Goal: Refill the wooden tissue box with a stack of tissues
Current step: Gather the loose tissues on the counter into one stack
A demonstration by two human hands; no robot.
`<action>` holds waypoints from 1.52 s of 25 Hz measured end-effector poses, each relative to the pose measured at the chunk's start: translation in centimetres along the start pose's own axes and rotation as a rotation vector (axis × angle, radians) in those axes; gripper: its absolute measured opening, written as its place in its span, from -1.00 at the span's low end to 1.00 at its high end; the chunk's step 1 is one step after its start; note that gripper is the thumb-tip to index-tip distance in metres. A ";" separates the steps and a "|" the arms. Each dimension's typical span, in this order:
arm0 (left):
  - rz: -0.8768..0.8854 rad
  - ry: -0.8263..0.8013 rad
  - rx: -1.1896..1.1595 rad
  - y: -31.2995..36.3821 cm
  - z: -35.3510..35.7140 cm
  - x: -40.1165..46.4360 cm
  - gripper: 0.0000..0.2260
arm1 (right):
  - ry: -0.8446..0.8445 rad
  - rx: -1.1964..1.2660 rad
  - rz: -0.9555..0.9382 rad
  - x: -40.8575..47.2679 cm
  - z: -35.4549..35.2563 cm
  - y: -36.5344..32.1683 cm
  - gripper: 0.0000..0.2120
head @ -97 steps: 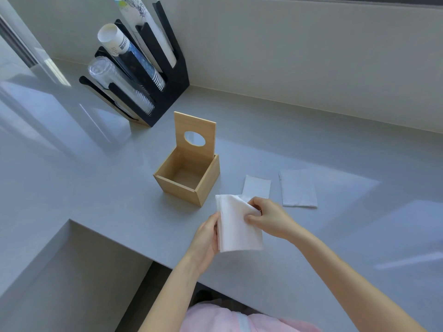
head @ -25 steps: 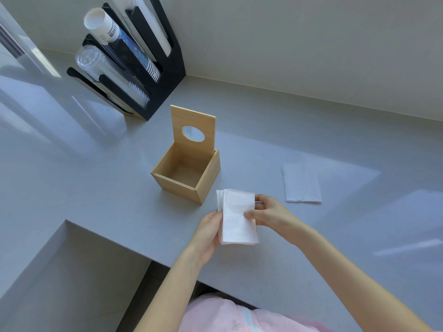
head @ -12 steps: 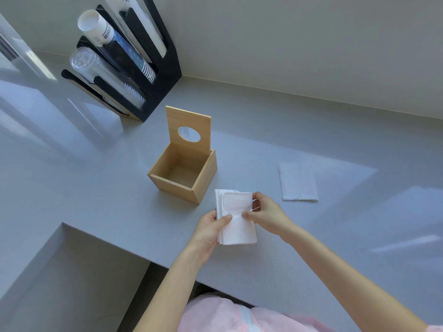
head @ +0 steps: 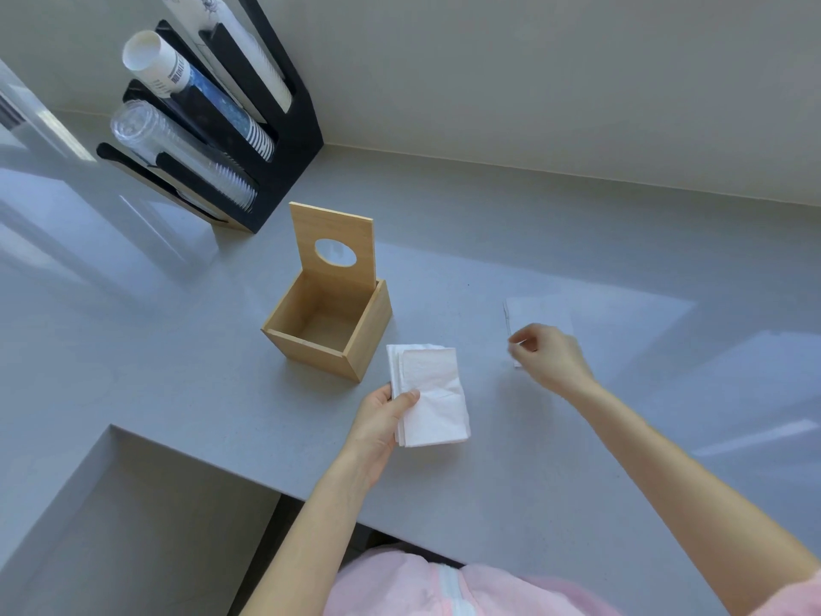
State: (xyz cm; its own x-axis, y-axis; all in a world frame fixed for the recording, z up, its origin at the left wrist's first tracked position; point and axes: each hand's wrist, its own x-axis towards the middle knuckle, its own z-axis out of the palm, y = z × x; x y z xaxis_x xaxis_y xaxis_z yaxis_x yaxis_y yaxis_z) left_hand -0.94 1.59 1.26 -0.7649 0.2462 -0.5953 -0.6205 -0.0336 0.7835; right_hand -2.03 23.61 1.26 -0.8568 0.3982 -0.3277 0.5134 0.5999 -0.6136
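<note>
On the grey countertop [head: 177, 362] I'm seeing one square light-wood tissue box [head: 328, 324], lid standing upright at its far side, one oval hole in the lid, inside sitting empty. Just beside its near right corner I'm seeing one small stack of white folded tissues [head: 430, 393]; left hand [head: 381, 426] is grasping it, thumb lying on top at the stack's left edge, fingers underneath. One more white folded tissue [head: 540, 315] is lying flat on the counter well to the right of the box. Right hand [head: 548, 357] is reaching over its near edge, fingers curling at the left corner; blurred, so I cannot tell whether it's pinching the tissue. At far left, one black cup dispenser rack [head: 288, 140] is holding three sleeves of cups: one clear, two paper.
</note>
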 end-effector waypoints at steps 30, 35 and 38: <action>0.065 -0.035 -0.136 -0.1 0.8 1.0 -0.79 | -0.348 0.934 -0.101 -4.0 -0.9 -4.6 -0.83; 0.103 -0.147 -0.092 0.2 1.0 0.5 -0.70 | -0.502 0.903 -0.065 -6.8 1.7 -4.5 -0.78; 0.080 -0.088 -0.129 0.3 1.1 0.4 -0.76 | -0.403 0.695 -0.011 -7.4 3.1 -3.6 -0.75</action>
State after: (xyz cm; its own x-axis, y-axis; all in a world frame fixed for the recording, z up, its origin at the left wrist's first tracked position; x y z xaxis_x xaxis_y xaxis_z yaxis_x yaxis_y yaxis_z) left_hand -1.21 2.70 1.46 -0.7984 0.3210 -0.5095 -0.5795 -0.1795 0.7950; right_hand 2.28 16.37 3.70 -0.8812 0.0342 -0.4715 0.4711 -0.0194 -0.8819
